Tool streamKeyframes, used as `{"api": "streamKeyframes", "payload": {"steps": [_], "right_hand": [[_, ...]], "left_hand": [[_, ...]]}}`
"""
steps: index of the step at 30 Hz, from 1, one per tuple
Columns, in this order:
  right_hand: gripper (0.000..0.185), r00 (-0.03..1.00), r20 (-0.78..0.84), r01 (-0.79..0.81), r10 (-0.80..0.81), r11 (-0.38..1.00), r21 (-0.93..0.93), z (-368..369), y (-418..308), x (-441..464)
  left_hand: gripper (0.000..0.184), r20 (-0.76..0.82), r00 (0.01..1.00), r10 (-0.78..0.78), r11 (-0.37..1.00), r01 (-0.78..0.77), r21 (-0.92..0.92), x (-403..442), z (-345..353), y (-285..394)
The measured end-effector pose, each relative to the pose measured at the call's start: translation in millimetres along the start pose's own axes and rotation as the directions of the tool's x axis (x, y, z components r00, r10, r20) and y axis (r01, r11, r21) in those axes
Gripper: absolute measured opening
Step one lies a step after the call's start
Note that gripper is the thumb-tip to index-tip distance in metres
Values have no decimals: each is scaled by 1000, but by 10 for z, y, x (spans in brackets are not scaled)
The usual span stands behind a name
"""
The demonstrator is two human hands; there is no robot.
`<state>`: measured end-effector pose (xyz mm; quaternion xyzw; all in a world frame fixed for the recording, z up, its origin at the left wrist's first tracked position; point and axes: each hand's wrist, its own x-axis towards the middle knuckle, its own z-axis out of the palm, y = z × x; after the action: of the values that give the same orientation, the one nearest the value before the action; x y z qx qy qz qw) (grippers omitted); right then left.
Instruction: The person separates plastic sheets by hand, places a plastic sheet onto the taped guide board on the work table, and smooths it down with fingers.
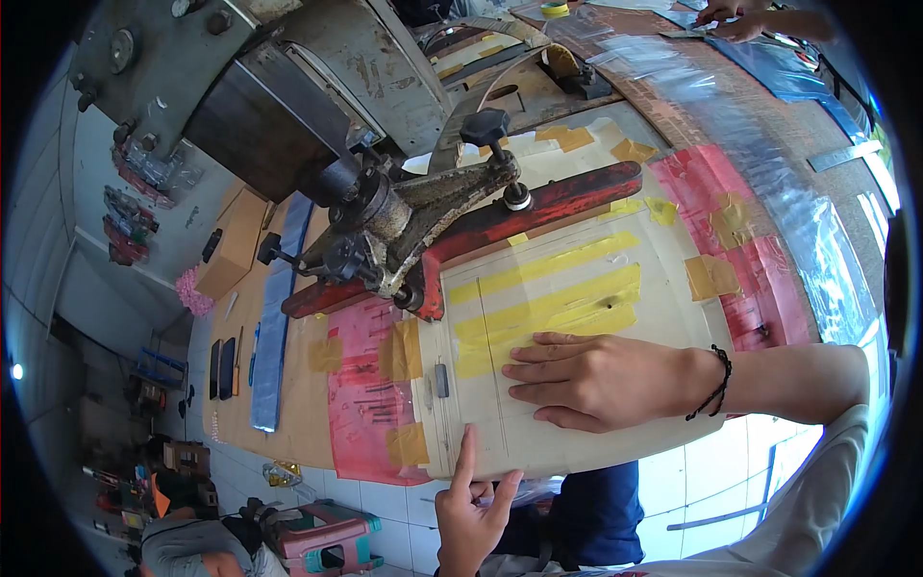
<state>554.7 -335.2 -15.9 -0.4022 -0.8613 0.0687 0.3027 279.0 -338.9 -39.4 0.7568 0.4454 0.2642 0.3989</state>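
My right hand (pixel 596 382), with a black braided bracelet (pixel 716 383) on the wrist, lies flat on a cream-coloured sheet (pixel 567 444), fingers pointing left. Its fingertips are just below yellow tape strips (pixel 548 308) and touch a thin drawn line. At the sheet's lower left edge, my left hand (pixel 471 505) has its index finger and thumb stretched out and the other fingers curled; I see nothing in it. A small dark grey block (pixel 441 380) sits on the sheet above that index finger. Over the sheet's upper part stands a red frame bar (pixel 577 188) on a metal clamp arm (pixel 452 212).
A worn machine column (pixel 279 106) rises at upper left. Red film (pixel 365 385) and brown tape flank the sheet. A blue-grey bar (pixel 281 337) and a cardboard box (pixel 234 240) are on the left. Another person's hands (pixel 735 21) work at upper right, near clear plastic film (pixel 817 240).
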Motion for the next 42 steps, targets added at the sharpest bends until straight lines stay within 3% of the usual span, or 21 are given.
{"api": "streamKeyframes", "payload": {"steps": [14,19,29,39,42], "right_hand": [[35,1000,-12,-14,14,1000,21,-13,-4,12],[35,999,1,-35,35,999,28,-14,-15,2],[36,999,26,-47,46,998,35,-41,-24,5],[37,998,27,-54,53,997,46,-24,-19,1],[38,999,14,-40,39,999,34,-9,-7,9]], "left_hand": [[77,13,1000,-7,1000,7,-4,20,-5,17],[76,62,995,-84,996,82,33,15,-40,101],[78,-14,999,30,999,-31,-18,20,34,-40],[78,54,998,-14,994,8,105,36,-48,116],[78,2,1000,25,1000,-25,14,32,18,79]]}}
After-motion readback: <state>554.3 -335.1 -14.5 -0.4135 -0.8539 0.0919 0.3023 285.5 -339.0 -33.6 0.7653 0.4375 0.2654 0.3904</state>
